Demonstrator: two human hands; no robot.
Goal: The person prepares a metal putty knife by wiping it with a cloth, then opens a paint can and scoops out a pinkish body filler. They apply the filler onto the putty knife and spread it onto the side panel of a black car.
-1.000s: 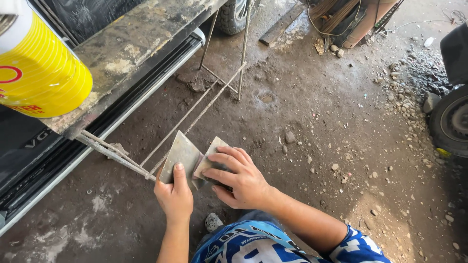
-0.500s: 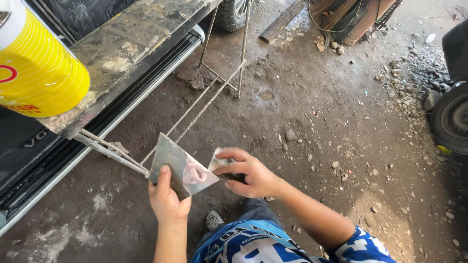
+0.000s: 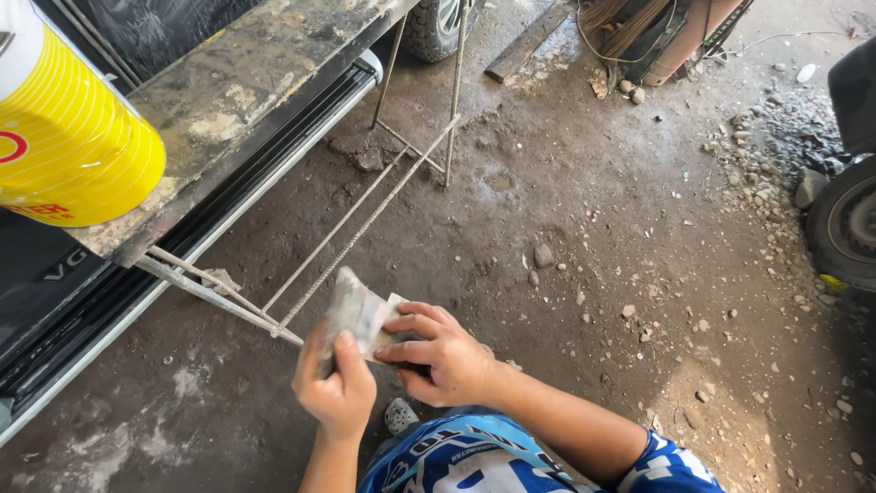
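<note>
My left hand [image 3: 336, 391] grips a worn grey sheet of sandpaper [image 3: 352, 309], thumb on its face, holding it up over the dirt floor. My right hand [image 3: 440, 356] pinches the same sheet's right side, where a paler folded part [image 3: 394, 303] shows, and its fingers also curl over something dark that I cannot make out. Both hands meet just right of the end of a rebar frame [image 3: 365, 224]. My blue and white sleeve [image 3: 671, 461] fills the bottom edge.
A dirty metal bench [image 3: 239, 102] on rebar legs runs along the upper left, with a big yellow can [image 3: 71, 146] on it. Behind it lies a dark vehicle sill [image 3: 109, 292]. Stones are scattered on the dirt floor, and a tyre [image 3: 844, 228] stands at the right.
The sheet, spread flat and facing me half a second ago, is now turned edge-on and folded between both hands. My hands have come closer together.
</note>
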